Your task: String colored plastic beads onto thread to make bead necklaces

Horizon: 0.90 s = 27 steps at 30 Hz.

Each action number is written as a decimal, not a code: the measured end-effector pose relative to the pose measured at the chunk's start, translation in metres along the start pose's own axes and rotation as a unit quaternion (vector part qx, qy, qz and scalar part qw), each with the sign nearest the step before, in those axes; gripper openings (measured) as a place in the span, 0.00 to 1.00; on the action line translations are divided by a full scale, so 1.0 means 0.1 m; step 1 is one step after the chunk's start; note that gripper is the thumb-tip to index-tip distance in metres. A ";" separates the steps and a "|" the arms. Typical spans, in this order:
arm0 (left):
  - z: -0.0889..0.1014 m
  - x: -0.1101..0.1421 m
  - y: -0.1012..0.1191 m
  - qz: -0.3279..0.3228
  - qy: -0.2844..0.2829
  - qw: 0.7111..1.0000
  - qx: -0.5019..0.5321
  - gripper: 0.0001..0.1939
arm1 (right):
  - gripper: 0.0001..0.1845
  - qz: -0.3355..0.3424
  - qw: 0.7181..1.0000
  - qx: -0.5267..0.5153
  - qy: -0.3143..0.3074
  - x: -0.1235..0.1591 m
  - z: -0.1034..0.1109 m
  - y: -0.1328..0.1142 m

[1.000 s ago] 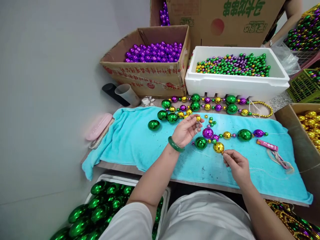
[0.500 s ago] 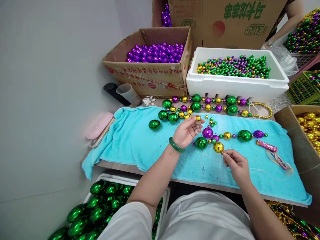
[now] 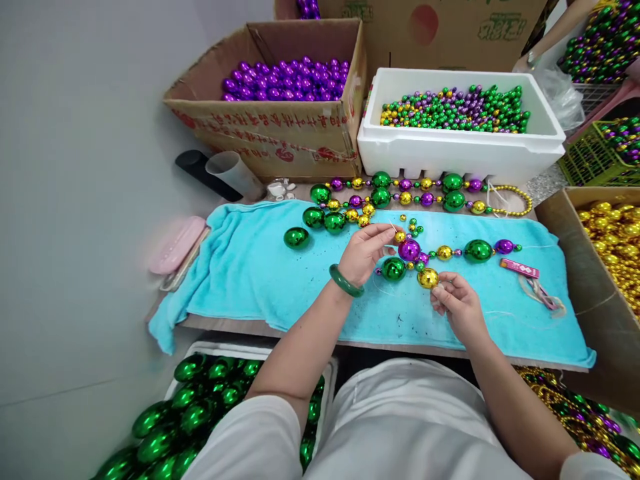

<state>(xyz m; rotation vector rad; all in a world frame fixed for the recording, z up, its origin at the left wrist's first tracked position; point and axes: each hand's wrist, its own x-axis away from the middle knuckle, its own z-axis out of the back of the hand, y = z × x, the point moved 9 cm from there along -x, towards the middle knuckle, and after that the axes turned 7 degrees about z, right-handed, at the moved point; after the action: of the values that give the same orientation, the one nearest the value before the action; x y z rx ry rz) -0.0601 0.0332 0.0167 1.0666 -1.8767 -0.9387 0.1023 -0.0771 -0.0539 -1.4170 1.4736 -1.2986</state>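
Note:
My left hand [image 3: 364, 253], with a green bangle on its wrist, is closed in a pinch at a small gold bead [image 3: 400, 237]. A thin pale strand sticks up past the fingertips. That bead sits close against a large purple bead [image 3: 409, 250] on a branching bead string. My right hand [image 3: 457, 303] pinches the near end of a large gold bead [image 3: 428, 278] on the same string. A large green bead [image 3: 393, 269] lies between the hands, and another branch, with a green bead [image 3: 479, 251], stretches right across the blue towel [image 3: 300, 287].
Loose green beads [image 3: 296, 238] and finished strings [image 3: 381, 198] lie behind my hands. A purple-bead carton [image 3: 280, 127] and a white foam box [image 3: 460, 143] stand at the back. A pink-handled cutter [image 3: 520, 268] lies right. Another person's arm [image 3: 560, 30] shows at upper right.
The small gold bead has come down against the purple bead. My right fingers have shifted onto the large gold bead's edge. The view has tilted, moving everything slightly up and left.

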 end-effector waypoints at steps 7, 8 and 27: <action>-0.26 0.15 0.15 -0.088 -0.038 0.984 -0.147 0.07 | 0.18 -0.037 0.995 0.091 -0.017 0.09 0.14 0.17; -0.30 0.17 0.17 -0.097 -0.042 0.980 -0.167 0.06 | 0.17 -0.029 0.991 0.132 -0.014 0.09 0.17 0.13; -0.89 0.46 0.50 -0.237 -0.065 0.932 -0.265 0.09 | 0.09 0.134 0.981 0.128 -0.059 -0.07 -0.17 -0.51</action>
<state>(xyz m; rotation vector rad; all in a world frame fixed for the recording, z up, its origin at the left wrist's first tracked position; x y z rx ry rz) -0.0155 -0.0087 0.1104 1.1459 -1.3432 -1.7159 0.1008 -0.0614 -0.0015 -1.0690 1.3135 -1.1660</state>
